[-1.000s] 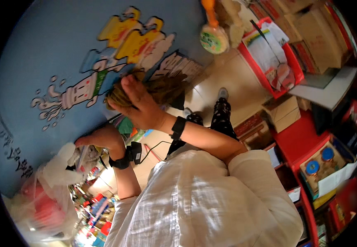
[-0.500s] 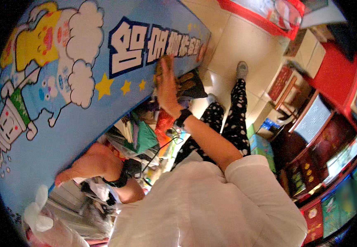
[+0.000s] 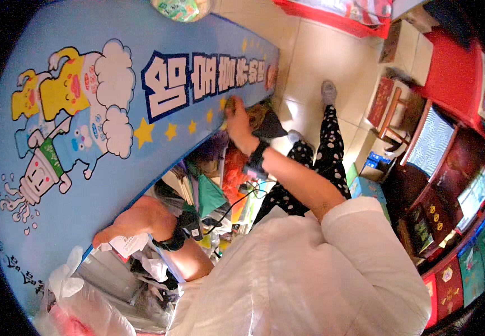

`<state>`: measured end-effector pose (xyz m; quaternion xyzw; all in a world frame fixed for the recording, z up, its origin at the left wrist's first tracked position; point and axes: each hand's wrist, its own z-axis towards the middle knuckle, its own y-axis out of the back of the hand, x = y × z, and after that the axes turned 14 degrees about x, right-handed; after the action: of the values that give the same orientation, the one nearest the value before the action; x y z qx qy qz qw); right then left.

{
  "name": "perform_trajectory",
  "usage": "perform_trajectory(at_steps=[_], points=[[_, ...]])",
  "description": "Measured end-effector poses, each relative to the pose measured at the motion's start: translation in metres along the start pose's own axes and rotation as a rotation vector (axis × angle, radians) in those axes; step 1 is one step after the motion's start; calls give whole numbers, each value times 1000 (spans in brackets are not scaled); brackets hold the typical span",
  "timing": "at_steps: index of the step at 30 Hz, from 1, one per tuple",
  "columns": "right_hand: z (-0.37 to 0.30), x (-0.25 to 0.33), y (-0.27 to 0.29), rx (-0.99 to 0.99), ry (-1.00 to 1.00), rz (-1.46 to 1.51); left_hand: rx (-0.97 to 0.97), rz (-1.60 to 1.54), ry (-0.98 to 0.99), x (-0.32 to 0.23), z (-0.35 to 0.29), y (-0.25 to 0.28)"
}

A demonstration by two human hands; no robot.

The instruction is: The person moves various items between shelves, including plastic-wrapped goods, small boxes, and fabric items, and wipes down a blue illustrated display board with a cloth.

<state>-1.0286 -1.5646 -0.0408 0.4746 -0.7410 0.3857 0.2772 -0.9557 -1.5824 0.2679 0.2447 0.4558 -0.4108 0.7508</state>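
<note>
A large blue printed board point(image 3: 169, 159), with cartoon figures, clouds and yellow stars, slants across the left side. My left hand point(image 3: 144, 218) is closed over its near edge, the farther fingers hidden; a white paper label point(image 3: 129, 245) shows just below them. Higher along that same edge is my right hand point(image 3: 239, 126), fingers curled. Whatever may be inside its grip is too small to make out. Both wrists wear dark bands. A dark brown object point(image 3: 267, 120) lies beside the right hand.
Below the board's edge is clutter: a green folder point(image 3: 210, 196), red plastic point(image 3: 235, 171) and a black cable point(image 3: 228, 210). A clear plastic bag point(image 3: 80, 305) sits at lower left. A round package point(image 3: 181, 8) is at the top. Dark red furniture point(image 3: 460, 157) stands at right.
My right hand has gone from outstretched fingers to curled ones. The view has shifted, and a round package now shows at the top. The left hand stays at the board's edge.
</note>
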Motion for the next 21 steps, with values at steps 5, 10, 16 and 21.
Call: perform_trajectory(at_steps=[5,10,16,21], points=[[-91,124,-42,82,598,-65,56,-96,74,-9,-5,7],[-88,222,-50,296,945,33,-30,-15,61,-12,-14,-19],[5,194,-26,145,1102,-140,-3,41,97,-13,-9,-19],[108,152,37,-94,831,-117,50,348,-92,-8,4,34]])
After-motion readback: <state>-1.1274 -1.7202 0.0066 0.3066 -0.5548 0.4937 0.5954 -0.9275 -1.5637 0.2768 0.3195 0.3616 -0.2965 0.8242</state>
